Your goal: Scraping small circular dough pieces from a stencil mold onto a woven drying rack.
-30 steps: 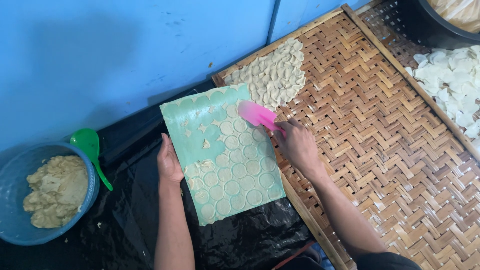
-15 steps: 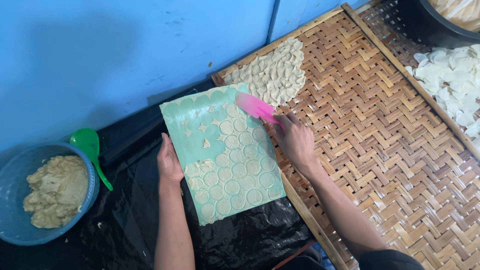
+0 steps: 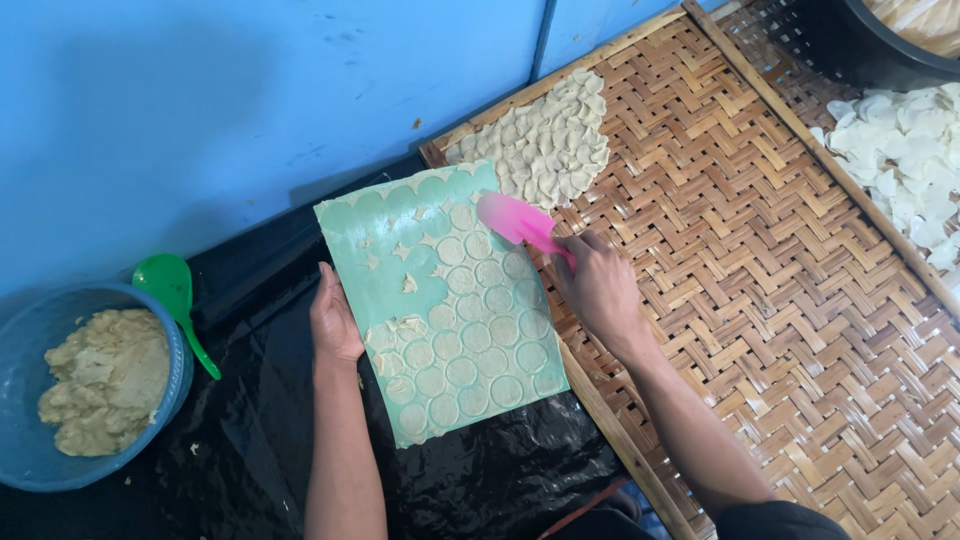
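A green board (image 3: pixel 385 275) lies tilted across the black plastic sheet and the mat's edge, covered on its right and lower part with several thin round dough discs (image 3: pixel 475 345). My left hand (image 3: pixel 333 322) grips the board's left edge. My right hand (image 3: pixel 598 285) is shut on a pink spatula (image 3: pixel 518 220), whose blade rests at the board's upper right corner among the discs. A heap of the same pale discs (image 3: pixel 548 140) lies on the woven bamboo mat (image 3: pixel 760 260) just beyond the spatula.
A blue bowl (image 3: pixel 25 465) of pale dough sits at the far left with a green spoon (image 3: pixel 175 300) beside it. A blue wall runs behind. More white discs (image 3: pixel 900 160) lie on a second mat at right, near a dark tub (image 3: pixel 850 40).
The spatula blade has slid a little toward the upper left over the board's top corner. The left hand and the board have stayed put.
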